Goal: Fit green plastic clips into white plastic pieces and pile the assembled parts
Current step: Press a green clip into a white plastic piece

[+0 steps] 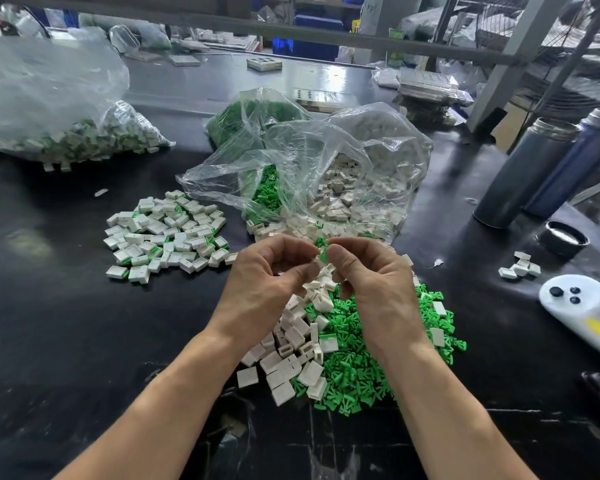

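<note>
My left hand [269,271] and my right hand [368,271] meet above the table's middle. The right one pinches a green clip [323,251] between thumb and fingers. The left hand's fingertips curl against it, seemingly on a white piece [315,260] that is mostly hidden. Below the hands lies a heap of loose white pieces [291,351] beside a heap of green clips [354,368]. A pile of assembled white-and-green parts [167,233] sits to the left.
An open clear bag [326,174] with white pieces and green clips lies behind the hands. A bag of assembled parts [66,133] is at far left. Two dark bottles [523,171], a black lid [563,239], a few white pieces [520,266] and a white foam sheet [574,299] are at right.
</note>
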Demonstrator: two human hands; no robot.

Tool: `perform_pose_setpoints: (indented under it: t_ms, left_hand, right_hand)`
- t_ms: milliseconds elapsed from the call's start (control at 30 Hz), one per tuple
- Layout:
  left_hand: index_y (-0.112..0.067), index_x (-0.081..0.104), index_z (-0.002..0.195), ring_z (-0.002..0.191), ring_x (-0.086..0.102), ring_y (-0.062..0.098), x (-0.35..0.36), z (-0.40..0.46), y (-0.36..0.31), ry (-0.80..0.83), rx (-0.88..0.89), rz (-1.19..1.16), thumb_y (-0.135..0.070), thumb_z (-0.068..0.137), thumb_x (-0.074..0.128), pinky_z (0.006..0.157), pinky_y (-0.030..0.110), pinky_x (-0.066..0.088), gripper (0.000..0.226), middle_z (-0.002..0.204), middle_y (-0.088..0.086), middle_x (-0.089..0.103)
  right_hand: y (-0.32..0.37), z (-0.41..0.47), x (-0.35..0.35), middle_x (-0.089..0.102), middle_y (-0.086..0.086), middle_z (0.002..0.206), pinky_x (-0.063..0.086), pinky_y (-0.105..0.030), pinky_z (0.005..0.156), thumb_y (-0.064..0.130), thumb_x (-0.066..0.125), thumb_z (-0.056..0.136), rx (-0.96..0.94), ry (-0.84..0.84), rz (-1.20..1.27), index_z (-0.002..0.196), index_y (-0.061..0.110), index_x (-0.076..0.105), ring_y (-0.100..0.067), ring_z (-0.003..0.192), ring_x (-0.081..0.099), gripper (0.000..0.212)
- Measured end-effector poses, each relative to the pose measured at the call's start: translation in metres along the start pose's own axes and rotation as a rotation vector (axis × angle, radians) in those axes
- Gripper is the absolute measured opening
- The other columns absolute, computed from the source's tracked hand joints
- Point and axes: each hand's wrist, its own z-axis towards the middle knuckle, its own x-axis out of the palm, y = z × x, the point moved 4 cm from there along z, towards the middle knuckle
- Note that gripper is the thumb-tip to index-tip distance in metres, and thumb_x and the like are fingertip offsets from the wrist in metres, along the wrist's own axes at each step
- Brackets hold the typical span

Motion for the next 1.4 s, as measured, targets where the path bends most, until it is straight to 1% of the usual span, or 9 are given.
perform_pose_setpoints:
  t_ms: [100, 300, 433, 567, 800, 967, 1100, 1267, 1400]
  left_hand:
    - [-0.017, 0.074, 0.1, 0.085, 0.074, 0.022, 0.0, 0.0, 0.0, -0.002, 0.0, -0.002, -0.019, 0.084, 0.078, 0.072, 0.027, 0.061, 0.016, 0.092, 0.002, 0.077]
    - [-0.014, 0.074, 0.099, 0.081, 0.072, 0.019, 0.001, -0.001, 0.0, 0.002, -0.001, -0.018, -0.009, 0.088, 0.076, 0.073, 0.03, 0.063, 0.012, 0.089, 0.003, 0.077]
    - [-0.014, 0.075, 0.098, 0.078, 0.072, 0.018, 0.002, -0.002, 0.001, -0.003, -0.017, -0.034, -0.008, 0.09, 0.076, 0.074, 0.034, 0.064, 0.01, 0.087, 0.004, 0.076]
    - [-0.013, 0.075, 0.099, 0.077, 0.071, 0.02, 0.003, -0.002, 0.003, -0.013, -0.042, -0.041, -0.009, 0.09, 0.076, 0.077, 0.04, 0.064, 0.01, 0.086, 0.004, 0.076]
    - [-0.014, 0.075, 0.098, 0.077, 0.073, 0.019, 0.001, -0.002, 0.004, -0.059, -0.07, -0.04, -0.009, 0.089, 0.078, 0.079, 0.039, 0.064, 0.01, 0.089, 0.005, 0.078]
    - [-0.017, 0.075, 0.098, 0.083, 0.075, 0.02, -0.003, 0.0, 0.003, -0.093, -0.062, -0.031, -0.014, 0.087, 0.08, 0.078, 0.033, 0.063, 0.012, 0.093, 0.002, 0.078]
    - [-0.02, 0.075, 0.099, 0.086, 0.074, 0.025, -0.006, 0.001, 0.002, -0.081, -0.056, 0.003, -0.013, 0.089, 0.078, 0.08, 0.033, 0.062, 0.013, 0.094, 0.002, 0.078]
    - [-0.025, 0.074, 0.102, 0.087, 0.073, 0.022, -0.011, 0.001, -0.001, -0.05, -0.041, 0.05, -0.013, 0.09, 0.078, 0.079, 0.029, 0.06, 0.018, 0.097, -0.003, 0.077]
    - [-0.023, 0.074, 0.105, 0.088, 0.073, 0.024, -0.012, 0.002, -0.002, -0.039, -0.034, 0.06, -0.008, 0.09, 0.077, 0.085, 0.035, 0.061, 0.021, 0.097, -0.002, 0.076]
  right_hand:
    - [-0.001, -0.001, 0.001, 0.072, 0.005, 0.076, 0.048, -0.018, 0.056, 0.019, 0.078, 0.092, 0.005, 0.006, -0.004, 0.094, 0.018, 0.079, -0.007, 0.066, 0.061, 0.003]
    - [0.001, -0.002, 0.002, 0.072, 0.008, 0.075, 0.048, -0.015, 0.059, 0.018, 0.077, 0.093, -0.04, -0.01, -0.058, 0.097, 0.016, 0.077, -0.004, 0.066, 0.062, 0.004]
    - [0.001, -0.003, 0.004, 0.072, 0.009, 0.075, 0.049, -0.016, 0.061, 0.018, 0.078, 0.093, -0.049, -0.027, -0.079, 0.096, 0.019, 0.076, -0.004, 0.068, 0.064, 0.003]
    - [0.002, -0.004, 0.005, 0.074, 0.007, 0.082, 0.052, -0.018, 0.066, 0.021, 0.078, 0.092, -0.094, -0.04, -0.158, 0.095, 0.023, 0.074, -0.004, 0.073, 0.067, 0.006]
    - [0.001, -0.003, 0.005, 0.075, 0.006, 0.082, 0.052, -0.016, 0.065, 0.021, 0.078, 0.093, -0.063, 0.01, -0.184, 0.096, 0.023, 0.074, -0.005, 0.074, 0.068, 0.004]
    - [0.002, -0.002, 0.004, 0.076, 0.003, 0.085, 0.052, -0.018, 0.064, 0.023, 0.078, 0.093, 0.001, 0.043, -0.182, 0.097, 0.022, 0.075, -0.008, 0.075, 0.07, 0.005]
    - [0.004, -0.004, 0.003, 0.077, 0.002, 0.088, 0.053, -0.017, 0.065, 0.027, 0.077, 0.093, 0.011, 0.071, -0.246, 0.096, 0.023, 0.073, -0.007, 0.074, 0.07, 0.006]
    - [0.007, -0.004, 0.001, 0.075, 0.008, 0.086, 0.053, -0.015, 0.067, 0.032, 0.076, 0.094, -0.016, 0.133, -0.361, 0.095, 0.028, 0.073, -0.003, 0.076, 0.069, 0.005]
    - [0.005, -0.005, 0.003, 0.073, 0.007, 0.085, 0.054, -0.017, 0.07, 0.031, 0.075, 0.095, -0.034, 0.178, -0.455, 0.093, 0.028, 0.071, -0.005, 0.076, 0.068, 0.005]
